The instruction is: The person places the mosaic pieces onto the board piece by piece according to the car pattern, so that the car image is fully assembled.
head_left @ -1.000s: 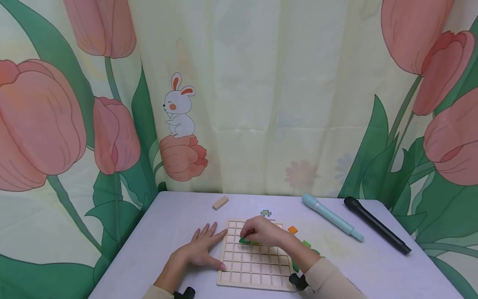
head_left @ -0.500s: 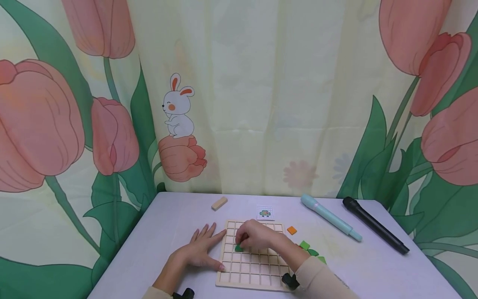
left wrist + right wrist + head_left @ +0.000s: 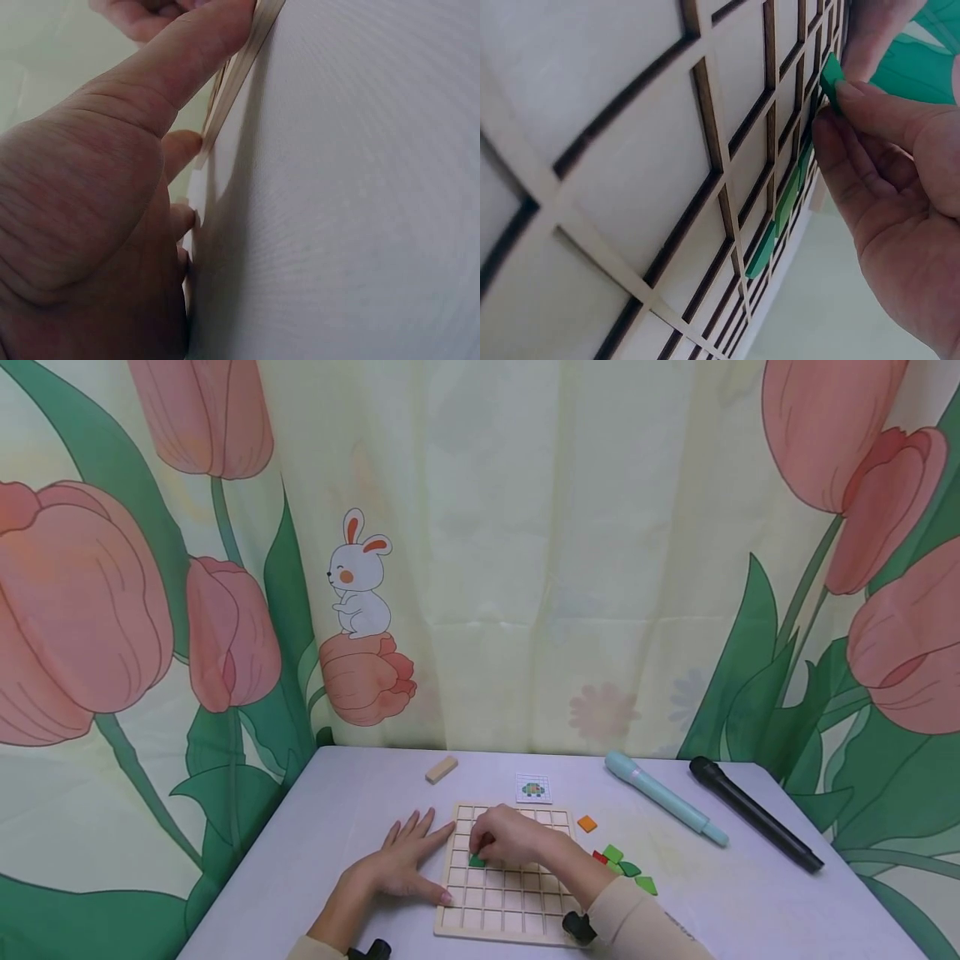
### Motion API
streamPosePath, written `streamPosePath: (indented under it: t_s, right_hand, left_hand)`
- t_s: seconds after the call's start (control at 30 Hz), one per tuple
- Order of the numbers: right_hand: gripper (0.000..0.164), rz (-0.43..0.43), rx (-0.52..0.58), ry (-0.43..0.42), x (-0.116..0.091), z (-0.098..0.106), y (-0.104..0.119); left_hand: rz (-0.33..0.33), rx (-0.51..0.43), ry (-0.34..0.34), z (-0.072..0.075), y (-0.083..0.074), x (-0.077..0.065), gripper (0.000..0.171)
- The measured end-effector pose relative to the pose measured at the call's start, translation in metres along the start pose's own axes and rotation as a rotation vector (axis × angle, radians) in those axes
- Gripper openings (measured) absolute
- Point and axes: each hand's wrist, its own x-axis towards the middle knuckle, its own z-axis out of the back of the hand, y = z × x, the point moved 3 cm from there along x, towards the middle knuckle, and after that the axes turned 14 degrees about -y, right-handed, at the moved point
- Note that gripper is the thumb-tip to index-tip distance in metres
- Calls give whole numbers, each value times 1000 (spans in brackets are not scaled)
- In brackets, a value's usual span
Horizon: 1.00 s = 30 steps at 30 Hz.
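My right hand (image 3: 510, 835) is over the wooden grid board (image 3: 517, 906), pinching a dark green tile (image 3: 477, 861) between thumb and fingers. In the right wrist view the pinched green tile (image 3: 831, 79) stands tilted against the grid. Beyond it, a dark green tile (image 3: 762, 251) and a lighter green tile (image 3: 786, 201) lie in the board's cells, with more green partly hidden. My left hand (image 3: 401, 864) is spread flat on the left, thumb and index finger touching the board's left edge. In the left wrist view, the left thumb (image 3: 187, 60) rests against the board's rim (image 3: 236, 82).
Right of the board lie several green tiles (image 3: 628, 867), a red tile (image 3: 600, 857) and an orange tile (image 3: 587, 823). Behind it is a small pattern card (image 3: 533, 788). A wooden block (image 3: 442, 769), a light blue microphone-shaped stick (image 3: 667, 799) and a black microphone (image 3: 756, 812) lie farther back.
My right hand has moved a little left and nearer, carrying the green tile to the board's left columns. Loose tiles at the right have come into view. The left hand stays put.
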Motion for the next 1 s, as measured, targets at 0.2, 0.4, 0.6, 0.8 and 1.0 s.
streamPosePath:
  t_s: [0.2, 0.4, 0.6, 0.8, 1.0]
  right_hand:
    - [14, 6, -39, 6, -2, -1, 3]
    - [14, 30, -130, 31, -4, 0, 5]
    - [23, 14, -151, -9, -11, 11, 3]
    - [27, 31, -120, -99, -26, 35, -3]
    - [32, 6, -71, -204, -45, 55, -17]
  left_hand:
    - [2, -1, -1, 0, -2, 0, 116]
    - [6, 9, 0, 1, -2, 1, 115]
    - [3, 12, -3, 0, -1, 1, 116]
    - [15, 15, -2, -1, -1, 1, 117]
    - [33, 9, -3, -1, -1, 2, 117]
